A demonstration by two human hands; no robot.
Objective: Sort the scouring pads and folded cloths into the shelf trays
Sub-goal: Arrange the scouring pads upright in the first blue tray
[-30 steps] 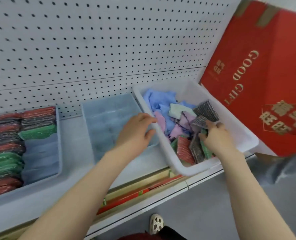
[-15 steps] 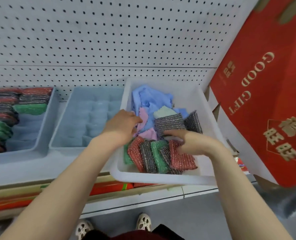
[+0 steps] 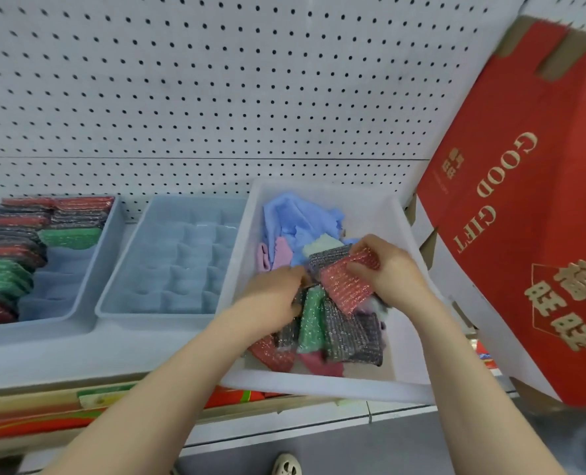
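Red pad (image 3: 348, 284) — right hand (image 3: 392, 270) pinches it; left hand (image 3: 278, 286) grips pads — unclear.

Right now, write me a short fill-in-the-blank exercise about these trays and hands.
1. The right hand grips a scouring pad coloured ____.
2. The middle tray on the shelf holds ____.
3. The white bin holds scouring pads together with ____.
4. The big box at the right is coloured ____.

Missing words: red; nothing; cloths; red

red glittery pad (image 3: 348, 286), green pad (image 3: 310, 318), blue cloth (image 3: 291, 217)
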